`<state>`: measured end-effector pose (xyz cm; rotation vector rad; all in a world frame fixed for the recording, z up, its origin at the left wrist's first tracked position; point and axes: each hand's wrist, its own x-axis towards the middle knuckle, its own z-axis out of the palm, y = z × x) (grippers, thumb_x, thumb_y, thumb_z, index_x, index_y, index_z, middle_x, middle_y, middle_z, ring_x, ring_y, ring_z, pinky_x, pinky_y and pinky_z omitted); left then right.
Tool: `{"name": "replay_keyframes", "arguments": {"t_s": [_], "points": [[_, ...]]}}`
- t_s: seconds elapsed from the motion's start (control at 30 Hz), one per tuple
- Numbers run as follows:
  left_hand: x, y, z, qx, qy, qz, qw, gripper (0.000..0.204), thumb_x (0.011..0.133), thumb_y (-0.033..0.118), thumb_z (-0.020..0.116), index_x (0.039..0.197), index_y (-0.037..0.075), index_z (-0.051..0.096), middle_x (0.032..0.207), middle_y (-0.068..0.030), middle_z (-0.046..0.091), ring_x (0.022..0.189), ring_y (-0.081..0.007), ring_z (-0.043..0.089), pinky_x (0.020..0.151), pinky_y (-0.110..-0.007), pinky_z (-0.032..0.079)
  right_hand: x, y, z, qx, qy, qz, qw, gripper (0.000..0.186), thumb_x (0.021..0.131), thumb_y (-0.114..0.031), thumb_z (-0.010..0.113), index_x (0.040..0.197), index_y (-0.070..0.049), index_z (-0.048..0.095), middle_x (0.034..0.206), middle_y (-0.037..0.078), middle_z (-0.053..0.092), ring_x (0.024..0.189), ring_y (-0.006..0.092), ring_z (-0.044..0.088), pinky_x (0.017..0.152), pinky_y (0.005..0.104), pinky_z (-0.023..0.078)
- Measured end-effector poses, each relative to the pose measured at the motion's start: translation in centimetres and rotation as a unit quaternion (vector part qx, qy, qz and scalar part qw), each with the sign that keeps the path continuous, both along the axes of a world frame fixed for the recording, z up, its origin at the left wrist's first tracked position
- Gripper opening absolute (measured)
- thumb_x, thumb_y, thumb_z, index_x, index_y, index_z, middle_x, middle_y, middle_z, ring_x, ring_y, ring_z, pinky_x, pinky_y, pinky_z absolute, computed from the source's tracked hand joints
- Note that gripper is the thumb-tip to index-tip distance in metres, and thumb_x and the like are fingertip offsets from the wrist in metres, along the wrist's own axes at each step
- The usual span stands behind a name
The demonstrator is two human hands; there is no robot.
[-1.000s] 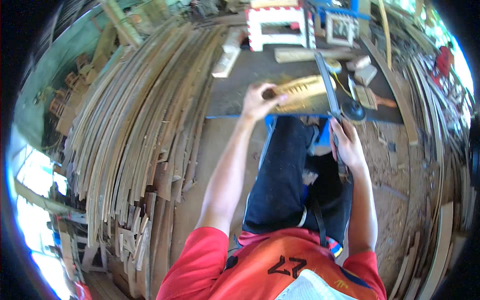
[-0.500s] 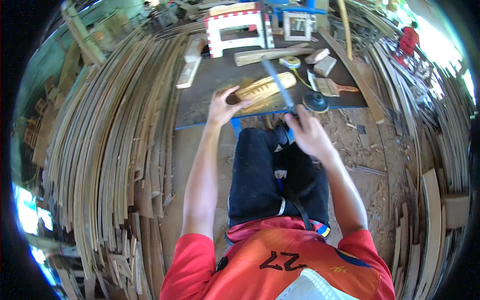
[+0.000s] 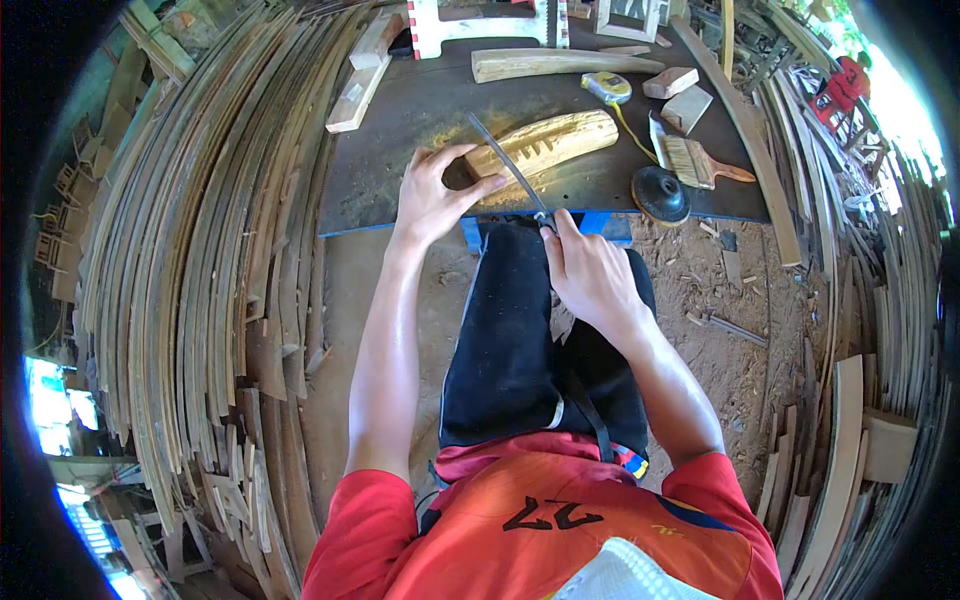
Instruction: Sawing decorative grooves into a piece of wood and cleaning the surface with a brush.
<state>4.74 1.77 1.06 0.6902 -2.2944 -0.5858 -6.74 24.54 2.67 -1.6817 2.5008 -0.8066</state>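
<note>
A pale carved piece of wood (image 3: 575, 138) with a row of notches in its side lies on the dark work table (image 3: 400, 130). My left hand (image 3: 430, 200) grips its left end, thumb at the near side and fingers at the far side. In my right hand (image 3: 598, 278), closed round the handle, is a long thin metal file (image 3: 508, 160). The file's blade slants across the wood near the notches and left hand; I cannot tell whether it touches. Yellowish sawdust lies around the wood.
On the right of the table are a tape measure (image 3: 607, 87) partly pulled out, a paintbrush (image 3: 700, 165), a black round disc (image 3: 660, 195) and small wood blocks (image 3: 687, 108). A longer timber (image 3: 560, 65) lies behind. Stacked wooden strips (image 3: 215, 230) flank the left.
The file has swung to point further left, its blade now crossing the wood nearer my left hand. My right hand has moved slightly left and closer to me.
</note>
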Motion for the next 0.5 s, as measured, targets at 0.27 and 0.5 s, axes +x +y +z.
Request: {"name": "replay_keyframes", "arguments": {"t_s": [0.27,0.5], "points": [[-0.3,-0.5,-0.9,-0.079,0.044,-0.027,0.996,0.064,0.070,0.042,0.097,0.119,0.006,0.077,0.105,-0.0151,0.076,0.101,-0.0297,0.069,0.094,-0.042,0.056,0.4,-0.7,-0.2,0.010,0.015,-0.001,1.000,0.025,0.109,-0.025,0.051,0.104,-0.001,0.055,0.058,0.020,0.064,0.053,0.0395,0.068,0.049,0.0510,0.054],[-0.9,0.4,-0.6,-0.072,0.035,-0.002,0.997,0.058,0.070,0.044,0.095,0.112,0.007,0.078,0.102,-0.0119,0.077,0.097,-0.0308,0.067,0.094,-0.044,0.055,-0.1,0.5,-0.6,0.029,-0.001,-0.007,1.000,0.023,0.109,-0.025,0.053,0.104,-0.003,0.054,0.055,0.019,0.063,0.051,0.0392,0.067,0.046,0.0504,0.053]]}}
